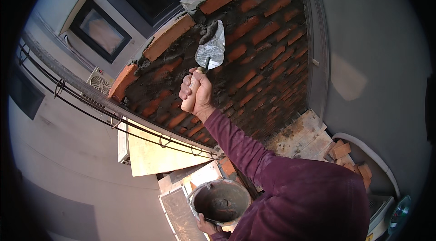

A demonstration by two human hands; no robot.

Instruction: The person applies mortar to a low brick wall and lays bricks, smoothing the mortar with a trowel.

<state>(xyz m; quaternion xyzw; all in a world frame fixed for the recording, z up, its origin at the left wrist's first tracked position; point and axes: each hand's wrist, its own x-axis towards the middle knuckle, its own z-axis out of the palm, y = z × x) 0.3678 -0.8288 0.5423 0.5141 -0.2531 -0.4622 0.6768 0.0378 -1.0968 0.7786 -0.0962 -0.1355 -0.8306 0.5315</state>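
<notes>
My right hand is closed round the wooden handle of a trowel, its arm stretched out in a maroon sleeve. The trowel's metal blade points up at the upper part of a brick wall; a dark lump of wet mortar shows at its left edge. Whether the blade touches the wall, I cannot tell. Low in the view, my left hand grips the side of a bucket, its fingers partly hidden. Grey mortar coats the bucket's inside. Mortar is smeared over much of the wall's face.
Thin steel rods tied with hoops run along the left of the wall. A yellowish board lies below them. Loose bricks are piled at the right beside a pale pipe. A grey wall rises on the right.
</notes>
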